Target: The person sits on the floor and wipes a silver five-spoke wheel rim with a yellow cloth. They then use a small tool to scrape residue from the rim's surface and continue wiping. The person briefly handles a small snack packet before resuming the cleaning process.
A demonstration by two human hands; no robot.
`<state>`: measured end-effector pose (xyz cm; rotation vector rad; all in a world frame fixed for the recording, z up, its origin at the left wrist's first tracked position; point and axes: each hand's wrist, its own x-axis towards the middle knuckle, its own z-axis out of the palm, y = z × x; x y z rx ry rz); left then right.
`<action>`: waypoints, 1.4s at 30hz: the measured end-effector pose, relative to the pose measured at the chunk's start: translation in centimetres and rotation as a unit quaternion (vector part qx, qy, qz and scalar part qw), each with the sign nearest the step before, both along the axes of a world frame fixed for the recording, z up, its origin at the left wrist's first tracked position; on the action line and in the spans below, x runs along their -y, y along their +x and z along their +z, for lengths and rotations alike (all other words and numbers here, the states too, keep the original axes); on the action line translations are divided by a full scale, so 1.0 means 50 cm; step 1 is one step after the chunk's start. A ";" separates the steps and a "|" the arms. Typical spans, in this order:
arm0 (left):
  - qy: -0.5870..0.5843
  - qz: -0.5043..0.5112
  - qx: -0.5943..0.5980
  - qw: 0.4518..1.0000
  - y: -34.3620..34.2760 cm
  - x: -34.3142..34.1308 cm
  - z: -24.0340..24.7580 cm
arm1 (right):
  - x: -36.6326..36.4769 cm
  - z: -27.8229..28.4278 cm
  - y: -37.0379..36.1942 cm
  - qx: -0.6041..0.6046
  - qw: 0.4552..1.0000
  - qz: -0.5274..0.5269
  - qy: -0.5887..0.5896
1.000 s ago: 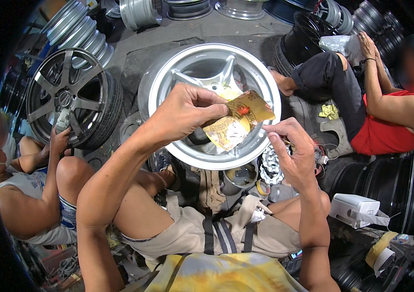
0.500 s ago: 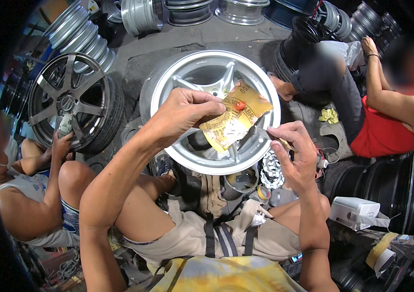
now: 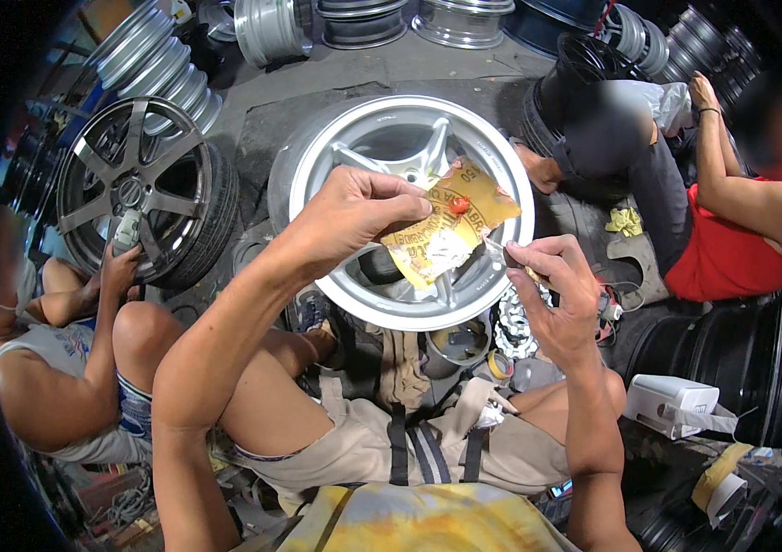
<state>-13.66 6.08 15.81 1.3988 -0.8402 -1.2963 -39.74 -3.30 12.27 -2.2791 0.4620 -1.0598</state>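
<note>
My left hand [image 3: 349, 216] pinches a torn piece of yellow sandpaper [image 3: 492, 212] between thumb and fingers, its printed backing facing up. On that backing sit a small red dab [image 3: 460, 205] and a smear of white paste [image 3: 449, 248]. Close by the sheet's right edge, my right hand [image 3: 561, 290] is closed on a thin, blade-like piece [image 3: 497, 250]; its exact kind is too small to tell. Beneath both hands lies a silver alloy wheel [image 3: 306, 170], face up, partly covered by the sandpaper and my left hand.
To the left, a person holds a power tool [image 3: 127, 232] against a dark wheel with a tyre [image 3: 211, 207]. Someone in a red top [image 3: 745, 239] sits at right. Bare rims [image 3: 359, 23] line the back. A tape roll [image 3: 498, 365] and white box [image 3: 671, 403] lie nearer me.
The sandpaper has shifted slightly to the right with my left hand. The thin piece in my right hand has tilted a little and looks paler near the sheet's edge.
</note>
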 end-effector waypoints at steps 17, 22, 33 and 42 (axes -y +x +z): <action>-0.024 -0.013 0.078 0.997 -0.004 -0.005 0.003 | 0.002 0.000 0.008 0.002 1.000 -0.009 -0.005; -0.039 -0.021 0.083 0.996 -0.006 -0.006 0.005 | 0.001 0.001 0.007 0.003 1.000 -0.014 0.017; -0.047 -0.029 0.069 0.996 -0.003 -0.008 0.003 | 0.008 -0.005 -0.002 -0.038 0.995 0.032 0.089; -0.002 -0.013 -0.046 0.999 0.003 -0.005 0.002 | -0.002 -0.003 0.010 0.021 0.999 0.005 0.041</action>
